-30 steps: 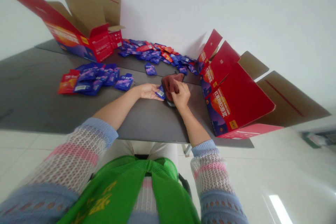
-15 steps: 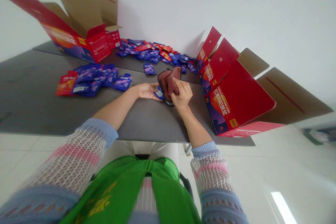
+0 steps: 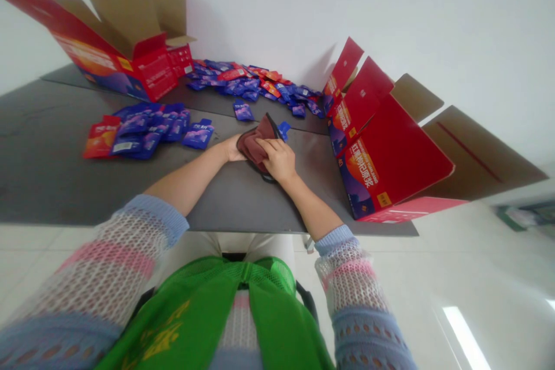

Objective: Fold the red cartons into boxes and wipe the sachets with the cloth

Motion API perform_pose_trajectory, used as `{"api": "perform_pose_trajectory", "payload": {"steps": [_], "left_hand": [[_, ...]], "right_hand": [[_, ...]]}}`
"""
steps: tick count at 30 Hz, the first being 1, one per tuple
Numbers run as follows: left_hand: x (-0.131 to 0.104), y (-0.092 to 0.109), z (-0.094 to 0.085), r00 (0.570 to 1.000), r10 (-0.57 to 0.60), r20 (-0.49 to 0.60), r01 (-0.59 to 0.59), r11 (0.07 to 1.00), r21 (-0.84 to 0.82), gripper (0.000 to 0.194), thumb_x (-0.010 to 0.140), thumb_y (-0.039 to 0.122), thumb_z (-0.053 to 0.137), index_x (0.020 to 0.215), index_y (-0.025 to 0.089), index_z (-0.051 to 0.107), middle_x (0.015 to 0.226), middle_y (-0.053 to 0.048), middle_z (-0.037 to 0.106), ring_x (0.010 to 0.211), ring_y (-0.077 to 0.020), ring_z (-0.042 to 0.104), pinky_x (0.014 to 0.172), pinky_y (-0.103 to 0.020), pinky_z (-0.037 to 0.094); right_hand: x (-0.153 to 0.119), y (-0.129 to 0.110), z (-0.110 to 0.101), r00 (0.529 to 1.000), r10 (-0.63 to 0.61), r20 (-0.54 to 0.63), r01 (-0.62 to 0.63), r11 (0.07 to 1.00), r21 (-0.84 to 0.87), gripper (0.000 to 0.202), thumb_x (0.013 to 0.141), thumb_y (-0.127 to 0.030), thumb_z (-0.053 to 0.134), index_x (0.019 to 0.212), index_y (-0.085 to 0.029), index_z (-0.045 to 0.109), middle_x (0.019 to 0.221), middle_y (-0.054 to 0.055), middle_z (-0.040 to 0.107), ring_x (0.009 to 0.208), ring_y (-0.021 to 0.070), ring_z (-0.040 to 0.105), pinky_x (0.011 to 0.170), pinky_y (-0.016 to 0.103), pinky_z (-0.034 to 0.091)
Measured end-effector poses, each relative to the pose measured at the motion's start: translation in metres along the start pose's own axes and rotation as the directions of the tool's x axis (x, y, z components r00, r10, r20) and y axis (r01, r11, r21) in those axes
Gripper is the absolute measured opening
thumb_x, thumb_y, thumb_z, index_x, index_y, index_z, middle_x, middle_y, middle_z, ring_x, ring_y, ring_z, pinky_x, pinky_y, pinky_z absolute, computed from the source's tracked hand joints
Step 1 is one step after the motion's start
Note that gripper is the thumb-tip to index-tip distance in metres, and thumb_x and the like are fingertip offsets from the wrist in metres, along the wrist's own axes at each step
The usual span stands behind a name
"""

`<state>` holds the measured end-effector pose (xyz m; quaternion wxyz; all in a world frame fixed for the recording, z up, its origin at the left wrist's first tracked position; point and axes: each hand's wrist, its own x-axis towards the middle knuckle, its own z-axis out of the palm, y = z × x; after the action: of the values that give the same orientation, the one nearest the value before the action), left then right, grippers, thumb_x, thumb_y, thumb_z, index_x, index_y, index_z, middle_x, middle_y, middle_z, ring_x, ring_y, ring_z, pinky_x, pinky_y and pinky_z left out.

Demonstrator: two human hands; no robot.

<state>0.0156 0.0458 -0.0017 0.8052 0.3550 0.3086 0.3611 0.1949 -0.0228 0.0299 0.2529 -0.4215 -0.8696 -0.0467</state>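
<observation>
A reddish-brown cloth with a dark edging is bunched under my right hand, whose fingers press and grip it. My left hand reaches under the cloth from the left, its fingers mostly covered. The blue sachet seen in that hand a moment before is now hidden by the cloth. Just past my right knuckles, part of another blue sachet shows; whether it lies on the table or is touched, I cannot tell. One blue sachet lies flat beyond the cloth, and another blue sachet lies left of my left hand.
To the left is a stack of blue and red sachets. A long heap of sachets lines the wall. Opened red cartons stand on the grey table: a left carton and a right carton with others behind it.
My right hand has lowered and shifted left, laying the cloth over my left fingers and the sachet there. A blue sachet's end has come into view beyond the cloth.
</observation>
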Motion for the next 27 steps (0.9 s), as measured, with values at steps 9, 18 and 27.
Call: {"api": "perform_pose_trajectory", "payload": {"steps": [9,18,27], "left_hand": [[0.001,-0.004,0.003,0.998,-0.004,0.070,0.003,1.000,0.010,0.019,0.093,0.019,0.054,0.101,0.010,0.069,0.085,-0.011,0.075,0.077,-0.0191,0.072,0.085,-0.036,0.057],[-0.003,-0.004,-0.001,0.992,0.002,0.125,-0.005,1.000,0.027,0.061,0.082,-0.003,0.052,0.140,0.014,0.055,0.113,-0.015,0.073,0.096,-0.0223,0.072,0.101,-0.046,0.048],[-0.002,0.000,0.000,0.999,-0.004,0.052,0.002,1.000,0.028,0.063,0.081,-0.004,0.044,0.141,0.012,0.053,0.104,-0.018,0.075,0.091,-0.0261,0.074,0.097,-0.053,0.052]], "right_hand": [[0.008,-0.003,-0.003,0.995,0.097,-0.035,-0.101,0.986,-0.134,0.043,0.096,-0.019,0.045,0.134,-0.029,0.061,0.120,0.010,0.067,0.107,0.0290,0.053,0.089,0.043,0.043],[0.003,0.052,-0.039,0.833,0.403,-0.380,-0.470,0.877,-0.100,0.046,0.091,-0.020,0.047,0.134,-0.017,0.061,0.119,0.013,0.066,0.107,0.0263,0.058,0.093,0.038,0.046],[-0.005,0.029,-0.031,0.849,0.150,-0.506,-0.223,0.971,-0.085,0.042,0.093,-0.032,0.045,0.126,-0.017,0.067,0.118,0.013,0.068,0.111,0.0267,0.062,0.099,0.040,0.046]]}}
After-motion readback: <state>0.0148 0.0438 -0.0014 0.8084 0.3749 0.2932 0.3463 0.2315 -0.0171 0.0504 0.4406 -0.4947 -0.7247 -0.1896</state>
